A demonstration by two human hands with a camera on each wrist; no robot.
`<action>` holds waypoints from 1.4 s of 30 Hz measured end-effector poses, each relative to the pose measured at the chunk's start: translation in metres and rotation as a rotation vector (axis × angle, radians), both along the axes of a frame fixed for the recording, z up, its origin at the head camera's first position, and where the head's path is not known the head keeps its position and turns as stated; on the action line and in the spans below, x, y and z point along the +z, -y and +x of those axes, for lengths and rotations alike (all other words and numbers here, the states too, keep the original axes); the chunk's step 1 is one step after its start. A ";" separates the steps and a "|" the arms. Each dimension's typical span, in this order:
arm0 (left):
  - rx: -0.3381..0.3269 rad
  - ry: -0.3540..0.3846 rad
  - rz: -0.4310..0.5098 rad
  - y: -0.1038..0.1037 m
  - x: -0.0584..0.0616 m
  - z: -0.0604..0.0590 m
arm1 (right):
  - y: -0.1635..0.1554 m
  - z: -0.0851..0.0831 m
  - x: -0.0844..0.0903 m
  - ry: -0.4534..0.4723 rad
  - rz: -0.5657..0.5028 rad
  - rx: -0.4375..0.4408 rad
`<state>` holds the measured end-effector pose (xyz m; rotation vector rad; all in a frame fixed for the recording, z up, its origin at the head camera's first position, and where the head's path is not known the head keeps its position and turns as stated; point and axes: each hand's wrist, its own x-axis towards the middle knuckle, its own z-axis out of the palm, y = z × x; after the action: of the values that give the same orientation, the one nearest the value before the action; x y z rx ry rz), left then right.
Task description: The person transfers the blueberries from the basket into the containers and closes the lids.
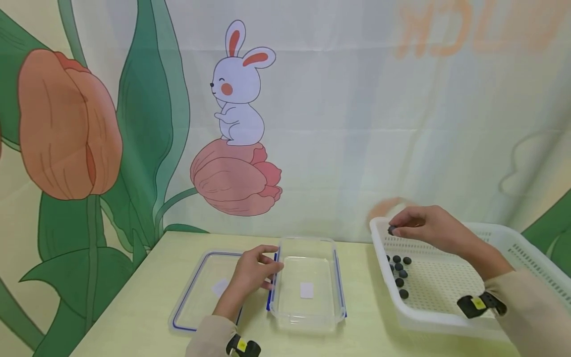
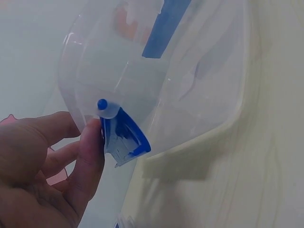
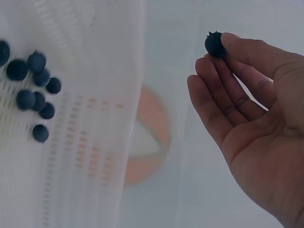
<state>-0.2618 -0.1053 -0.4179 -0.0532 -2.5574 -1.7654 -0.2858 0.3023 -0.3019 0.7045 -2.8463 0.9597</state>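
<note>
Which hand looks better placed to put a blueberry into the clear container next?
Probably the right hand: it pinches a blueberry, while the left hand has none and holds the side of the clear container.

Studio-like corner, rabbit-print cloth backdrop (image 1: 312, 129)

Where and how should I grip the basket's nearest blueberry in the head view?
Probably pinch the nearest blueberry across its round sides, coming from above and slightly right: the wall of the white basket stands close on its left, another blueberry sits just beyond, and bare floor lies rightward.
</note>
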 end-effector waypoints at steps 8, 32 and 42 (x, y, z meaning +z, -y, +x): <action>0.005 0.002 -0.002 0.000 0.000 0.002 | 0.024 0.024 0.011 -0.061 -0.061 0.004; -0.007 -0.008 0.006 0.002 -0.003 0.001 | 0.101 0.061 -0.027 0.047 -0.382 0.105; -0.009 -0.007 0.011 0.002 -0.002 0.001 | 0.134 0.063 -0.042 0.062 -0.465 0.141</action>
<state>-0.2610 -0.1074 -0.4198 -0.0703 -2.5465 -1.7784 -0.2225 0.1687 -0.3441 0.8323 -2.4913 1.6129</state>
